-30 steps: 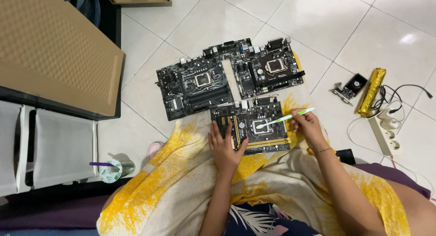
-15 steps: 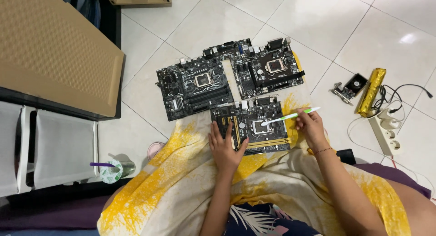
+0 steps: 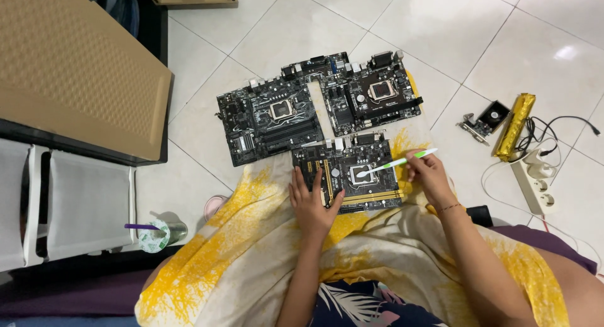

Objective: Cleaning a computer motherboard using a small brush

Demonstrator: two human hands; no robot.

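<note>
Three black computer motherboards lie on the tiled floor. The nearest motherboard [image 3: 352, 173] rests on a yellow and white cloth [image 3: 251, 251] over my lap. My left hand [image 3: 313, 204] lies flat on its left edge, fingers spread, holding it steady. My right hand [image 3: 430, 174] grips a green and white toothbrush [image 3: 395, 163], whose head touches the socket in the board's middle. A second motherboard [image 3: 267, 118] lies further left and a third motherboard [image 3: 371, 94] further right, side by side.
A small graphics card [image 3: 484, 121] and a gold foil packet [image 3: 516, 126] lie to the right, beside a white power strip [image 3: 535, 182] with cables. A cup with a purple straw [image 3: 154, 234] stands at the left near white drawers [image 3: 69, 204]. A tan-topped cabinet [image 3: 69, 69] is upper left.
The toothbrush has shifted slightly over the socket of the nearest board. My left hand has stayed in place.
</note>
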